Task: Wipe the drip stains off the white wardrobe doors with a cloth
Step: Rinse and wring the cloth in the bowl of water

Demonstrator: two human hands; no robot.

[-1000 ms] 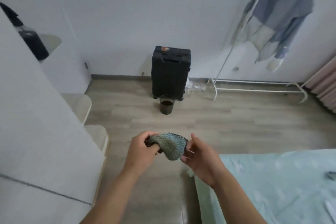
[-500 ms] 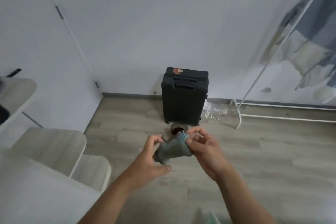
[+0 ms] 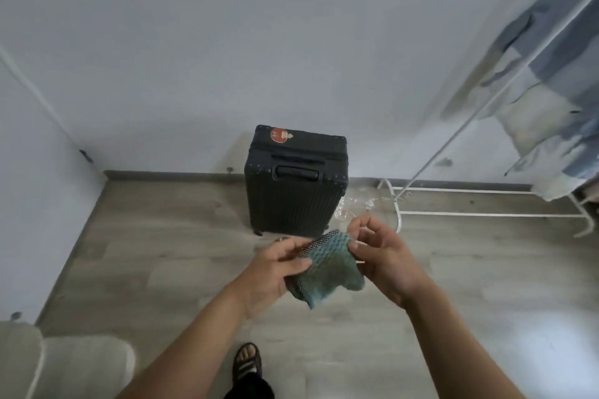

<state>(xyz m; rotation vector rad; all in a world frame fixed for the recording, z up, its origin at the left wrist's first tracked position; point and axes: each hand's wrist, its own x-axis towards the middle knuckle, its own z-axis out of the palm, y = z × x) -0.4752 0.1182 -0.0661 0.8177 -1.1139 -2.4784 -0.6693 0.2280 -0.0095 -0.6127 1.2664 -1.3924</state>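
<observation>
1. Currently the preparation step is judged to be in hand. The cloth (image 3: 327,269) is held up in mid-air in front of the body, above the wooden floor (image 3: 155,253), and no wiping has begun.
2. Grip noted: the cloth's left edge is pinched by the left hand (image 3: 275,269), thumb on top. Its upper right corner is pinched by the curled fingers of the right hand (image 3: 385,256). Both hands are closed on the cloth, which is stretched between them.
3. No drip stains can be made out anywhere. The white panel (image 3: 32,178) at the left may be one of the wardrobe doors, but this cannot be told.
4. Next move, as judged:
   - the cloth needs to be gathered into one hand as a flat pad;
   - the body needs to be turned toward the doors;
   - a stain has to be found before any pressure is applied.
5. Other things logged:
   - a black suitcase (image 3: 295,185) upright against the far wall, beyond the hands;
   - crumpled clear plastic (image 3: 353,204) on the floor just beside it;
   - a white clothes rack (image 3: 486,214) at the right, with a blue-grey garment (image 3: 551,74) hung on it;
   - beige rounded shelves (image 3: 87,363) at the lower left;
   - a sandalled foot (image 3: 248,363) at the bottom.
6. Obstacles, as judged: the shelves sit near the white panel and could crowd the reach. The suitcase and the rack base are well apart from the hands and matter only if that way is walked.
</observation>
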